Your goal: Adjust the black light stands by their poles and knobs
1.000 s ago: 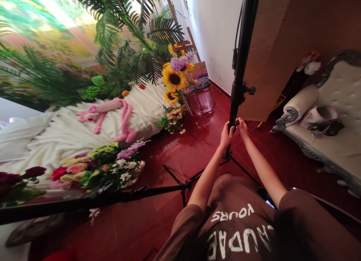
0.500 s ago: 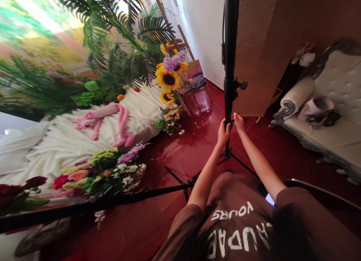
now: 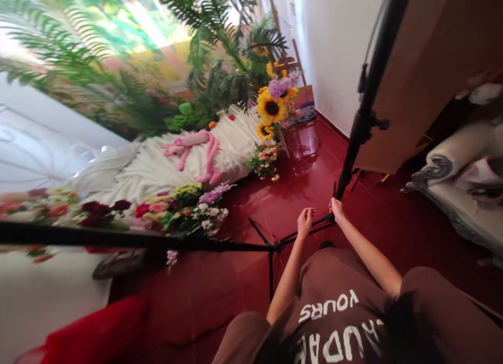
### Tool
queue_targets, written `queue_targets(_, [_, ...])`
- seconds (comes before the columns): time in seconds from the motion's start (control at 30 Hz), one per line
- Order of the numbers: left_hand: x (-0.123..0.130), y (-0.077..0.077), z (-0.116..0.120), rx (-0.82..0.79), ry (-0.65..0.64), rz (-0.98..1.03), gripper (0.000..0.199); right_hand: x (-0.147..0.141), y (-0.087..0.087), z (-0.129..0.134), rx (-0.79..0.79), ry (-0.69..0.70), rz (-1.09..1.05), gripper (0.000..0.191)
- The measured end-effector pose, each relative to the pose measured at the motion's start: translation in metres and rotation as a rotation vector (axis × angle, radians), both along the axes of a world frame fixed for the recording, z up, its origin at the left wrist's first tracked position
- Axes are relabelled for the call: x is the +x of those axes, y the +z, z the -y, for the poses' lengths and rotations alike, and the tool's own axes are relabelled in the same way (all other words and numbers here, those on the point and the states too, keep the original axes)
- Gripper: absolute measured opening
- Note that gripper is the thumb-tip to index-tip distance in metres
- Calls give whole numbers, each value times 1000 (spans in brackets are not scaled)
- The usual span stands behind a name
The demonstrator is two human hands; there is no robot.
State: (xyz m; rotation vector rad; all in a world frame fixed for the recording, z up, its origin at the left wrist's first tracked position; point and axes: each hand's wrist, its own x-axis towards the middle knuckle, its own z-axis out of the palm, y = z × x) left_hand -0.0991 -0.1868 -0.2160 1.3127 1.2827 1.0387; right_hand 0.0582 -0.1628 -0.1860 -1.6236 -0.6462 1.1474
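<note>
A black light stand (image 3: pixel 356 139) leans to the upper right over the floor, with a clamp knob on its upper section. Low on its pole, just above the legs, my right hand (image 3: pixel 337 209) is closed around it. My left hand (image 3: pixel 305 222) is off the pole, a short way to its left, fingers loosely bent and apart with nothing visible in them. Below the hands, the legs of this stand reach toward a second black stand (image 3: pixel 236 246), whose long pole runs off to the left edge.
A white draped bed (image 3: pixel 231 165) holds a pink plush toy (image 3: pixel 192 144). Artificial flowers (image 3: pixel 196 212) line its front, and sunflowers (image 3: pixel 271 107) stand at its far end. At right are a brown panel (image 3: pixel 396 144) and a tufted cream sofa (image 3: pixel 463 186). The floor (image 3: pixel 302 180) is red tile.
My left hand has come off the pole. My right hand has slid lower down it. The stand has gone from upright to tilted right, and the view has swung left.
</note>
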Motion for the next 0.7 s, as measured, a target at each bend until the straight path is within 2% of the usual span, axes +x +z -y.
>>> queue_targets(0.07, [-25, -3, 1, 4, 101, -5, 40, -34, -8, -5, -53, 78, -32, 34])
queue_targets(0.13, [-52, -4, 0, 12, 207, -6, 40, -68, -8, -15, -78, 185, -57, 31])
queue_targets(0.27, [-111, -4, 5, 26, 433, -2, 39, -134, 1, -35, -90, 418, -88, 29])
queue_targets(0.4, [-163, -1, 25, 49, 651, -16, 36, -198, 11, -40, -105, 641, -96, 28])
queue_targets(0.5, [-190, 5, 44, 46, 795, -30, 35, -241, 20, -35, -112, 781, -107, 20])
queue_targets(0.6, [-206, 9, 60, 47, 912, -53, 34, -279, 30, -28, -91, 900, -160, 9])
queue_targets(0.7, [-216, 13, 70, 61, 1031, -54, 32, -308, 37, -21, -50, 998, -203, 13])
